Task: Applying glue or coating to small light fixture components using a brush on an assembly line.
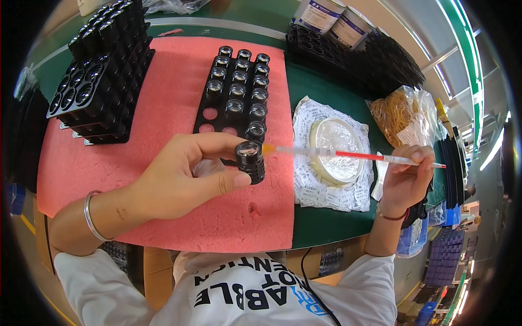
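My left hand (pixel 176 176) pinches a short black lens barrel (pixel 251 165) between thumb and fingers, its glass end facing up. In my right hand (pixel 405 179) is a slim brush (pixel 356 156) with a red and white handle, held near its far end. The brush's blurred orange-brown tip is at the upper rim of the barrel; whether it touches, I cannot tell. Beyond my left hand, a black tray (pixel 235 118) holds several similar barrels upright, with some of its near holes bare. Under the brush stands a round, pale shallow dish (pixel 317 165) on a printed white sheet (pixel 304 198).
A pink foam mat (pixel 174 92) covers much of the green table (pixel 321 231). Stacked black trays with lenses (pixel 106 111) rise at the left. Two cans (pixel 321 15) and more black trays (pixel 375 65) stand far right, near a bag of rubber bands (pixel 402 114).
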A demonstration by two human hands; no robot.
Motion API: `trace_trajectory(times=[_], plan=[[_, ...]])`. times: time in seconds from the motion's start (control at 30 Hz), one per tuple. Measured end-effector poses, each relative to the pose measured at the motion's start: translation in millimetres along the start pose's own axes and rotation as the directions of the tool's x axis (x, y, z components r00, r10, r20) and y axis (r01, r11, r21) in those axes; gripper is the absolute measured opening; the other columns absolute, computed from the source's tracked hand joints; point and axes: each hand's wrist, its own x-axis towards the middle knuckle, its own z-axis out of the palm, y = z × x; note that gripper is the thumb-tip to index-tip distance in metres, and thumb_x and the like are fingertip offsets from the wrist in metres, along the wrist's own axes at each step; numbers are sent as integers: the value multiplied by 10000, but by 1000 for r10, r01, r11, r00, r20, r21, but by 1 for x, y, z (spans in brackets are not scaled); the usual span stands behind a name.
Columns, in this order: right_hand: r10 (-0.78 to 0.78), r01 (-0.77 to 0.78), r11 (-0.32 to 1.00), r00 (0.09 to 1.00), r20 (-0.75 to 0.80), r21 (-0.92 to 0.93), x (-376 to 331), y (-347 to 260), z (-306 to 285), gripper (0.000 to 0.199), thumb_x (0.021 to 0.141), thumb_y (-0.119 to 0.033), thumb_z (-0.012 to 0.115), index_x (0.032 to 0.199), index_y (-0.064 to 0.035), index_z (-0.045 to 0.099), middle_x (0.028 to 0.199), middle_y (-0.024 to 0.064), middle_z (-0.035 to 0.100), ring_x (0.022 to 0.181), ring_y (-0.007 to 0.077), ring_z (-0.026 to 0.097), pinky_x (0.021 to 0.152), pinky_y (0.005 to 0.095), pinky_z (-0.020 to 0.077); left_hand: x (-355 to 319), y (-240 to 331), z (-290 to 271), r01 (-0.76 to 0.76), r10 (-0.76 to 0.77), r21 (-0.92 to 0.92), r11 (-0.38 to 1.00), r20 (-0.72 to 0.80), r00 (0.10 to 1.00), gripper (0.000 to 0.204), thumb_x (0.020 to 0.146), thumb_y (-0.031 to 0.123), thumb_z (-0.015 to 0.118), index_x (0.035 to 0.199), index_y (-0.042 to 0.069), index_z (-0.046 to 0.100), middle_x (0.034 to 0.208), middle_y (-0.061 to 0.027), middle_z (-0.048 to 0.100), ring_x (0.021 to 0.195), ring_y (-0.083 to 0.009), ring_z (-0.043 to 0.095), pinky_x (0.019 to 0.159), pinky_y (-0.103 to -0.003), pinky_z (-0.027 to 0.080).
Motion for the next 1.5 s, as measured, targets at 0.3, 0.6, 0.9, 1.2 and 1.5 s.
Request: trace_trajectory(times=[0.3, 0.6, 0.9, 1.2, 1.5], plan=[[-33, 33, 991, 999, -3, 128, -2, -3, -2, 222, 867, -246, 402, 778, -44, 433, 591, 69, 449, 502, 129, 404, 472, 239, 332, -2, 6, -1, 13, -12, 17, 1000, -52, 999, 266, 713, 118, 669, 922, 4, 551, 854, -13, 536, 795, -49, 464, 704, -193, 375], [-42, 38, 996, 998, 48, 77, -4, -6, 0, 233, 820, -256, 473, 778, -31, 432, 609, 91, 447, 534, 168, 434, 488, 255, 359, 0, 2, -1, 61, -58, 25, 998, -88, 994, 281, 703, 157, 686, 907, 9, 561, 802, 11, 534, 590, 11, 377, 565, -137, 331], [-91, 99, 994, 987, 130, -55, -5, -5, 1, 243, 809, -258, 489, 771, -20, 460, 623, 119, 498, 540, 188, 486, 490, 255, 388, 1, 7, -1, 83, -81, 21, 996, -84, 993, 258, 719, 150, 668, 907, 4, 566, 799, 7, 540, 642, -6, 419, 586, -148, 350], [-57, 62, 997, 990, 131, -36, -3, -4, -1, 232, 810, -235, 474, 767, -8, 470, 612, 126, 511, 505, 181, 494, 462, 247, 393, 1, 0, -2, -18, 18, 2, 1000, -23, 1000, 257, 741, 89, 622, 963, -8, 534, 896, -12, 545, 799, -52, 480, 721, -182, 372], [-51, 55, 998, 989, 137, -24, 0, -2, -4, 220, 819, -219, 456, 762, -8, 473, 600, 115, 509, 490, 165, 496, 453, 242, 393, -1, 1, -2, 11, -11, -14, 1000, 27, 1000, 307, 773, 98, 580, 1048, -22, 516, 971, -42, 560, 809, -47, 472, 732, -184, 367]])
